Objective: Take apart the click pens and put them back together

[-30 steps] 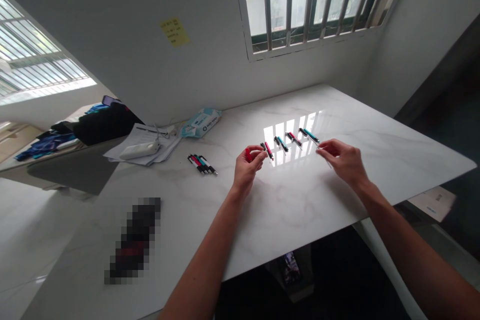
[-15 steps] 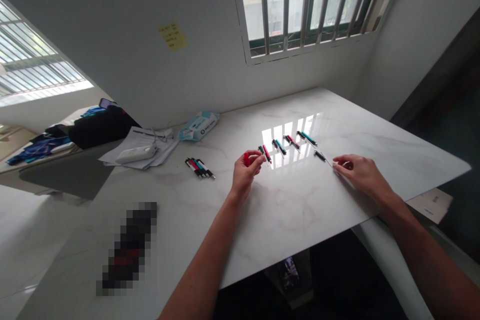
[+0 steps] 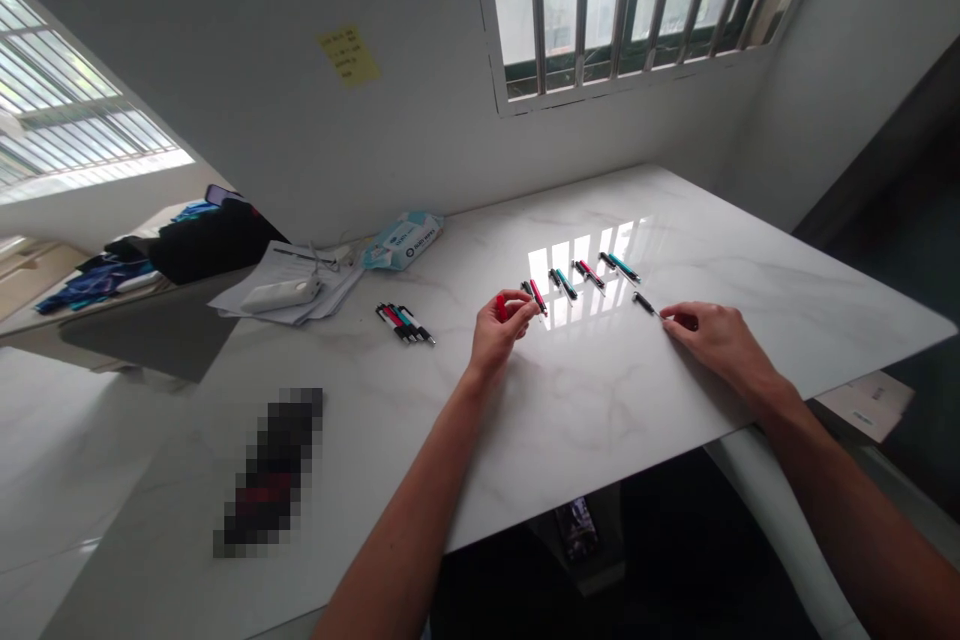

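Observation:
In my left hand (image 3: 496, 338) a red pen barrel (image 3: 501, 308) is gripped between curled fingers, just above the tabletop. My right hand (image 3: 709, 335) is closed, with thumb and forefinger pinched at the end of a thin pen refill (image 3: 657, 313). The refill lies in line with a black pen part (image 3: 643, 302) on the table. Beyond my hands lie small groups of pen parts: a red set (image 3: 536, 296) by my left fingertips, a teal set (image 3: 562, 284), another red set (image 3: 589, 274) and another teal set (image 3: 620, 266).
Several assembled pens (image 3: 405, 323) lie side by side left of my left hand. Behind them are a wipes packet (image 3: 403, 241) and papers (image 3: 262, 285). A pixelated dark object (image 3: 274, 470) rests at the front left. A phone (image 3: 577, 528) shows below the table edge.
My right hand has moved slightly left along the refill, closer to the black pen part. My left hand still holds the red barrel. The view has shifted a little.

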Tool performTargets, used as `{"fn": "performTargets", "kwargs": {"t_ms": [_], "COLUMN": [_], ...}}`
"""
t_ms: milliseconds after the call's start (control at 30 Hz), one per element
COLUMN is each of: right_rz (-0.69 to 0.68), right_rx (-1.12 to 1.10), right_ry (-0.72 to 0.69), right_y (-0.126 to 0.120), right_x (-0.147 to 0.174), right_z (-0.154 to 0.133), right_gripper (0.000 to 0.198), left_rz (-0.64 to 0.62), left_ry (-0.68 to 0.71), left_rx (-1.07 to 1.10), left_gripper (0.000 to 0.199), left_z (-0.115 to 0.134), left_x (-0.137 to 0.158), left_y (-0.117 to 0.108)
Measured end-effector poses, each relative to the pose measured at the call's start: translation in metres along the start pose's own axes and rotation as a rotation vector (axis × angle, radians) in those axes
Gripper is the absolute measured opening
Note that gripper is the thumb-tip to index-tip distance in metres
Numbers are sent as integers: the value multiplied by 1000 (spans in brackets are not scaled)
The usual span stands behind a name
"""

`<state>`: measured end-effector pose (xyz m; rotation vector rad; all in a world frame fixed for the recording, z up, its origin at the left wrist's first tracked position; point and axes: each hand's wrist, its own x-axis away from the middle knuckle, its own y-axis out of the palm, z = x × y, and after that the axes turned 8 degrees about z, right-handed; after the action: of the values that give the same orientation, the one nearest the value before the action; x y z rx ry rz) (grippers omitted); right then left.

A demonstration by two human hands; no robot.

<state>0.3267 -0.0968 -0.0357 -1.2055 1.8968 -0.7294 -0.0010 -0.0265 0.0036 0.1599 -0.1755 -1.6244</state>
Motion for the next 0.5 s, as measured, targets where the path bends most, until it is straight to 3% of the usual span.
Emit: {"fn": "performTargets", "kwargs": {"t_ms": [267, 367, 500], "right_rz": [24, 38, -80], "right_rx": [-43, -222, -489], "right_ry": [-45, -189, -410], "right_y": [-5, -4, 8], "right_x": [1, 3, 9], "right_z": [-15, -40, -85], "right_gripper": [29, 31, 42], "left_rz": [-70, -146, -228], "left_ry": [-34, -68, -107], "left_rx": [-37, -85, -150], "left_gripper": [33, 33, 34], "left_z": [-5, -6, -2], "left_x": [-1, 1, 6], "left_y": [-2, -2, 0]}}
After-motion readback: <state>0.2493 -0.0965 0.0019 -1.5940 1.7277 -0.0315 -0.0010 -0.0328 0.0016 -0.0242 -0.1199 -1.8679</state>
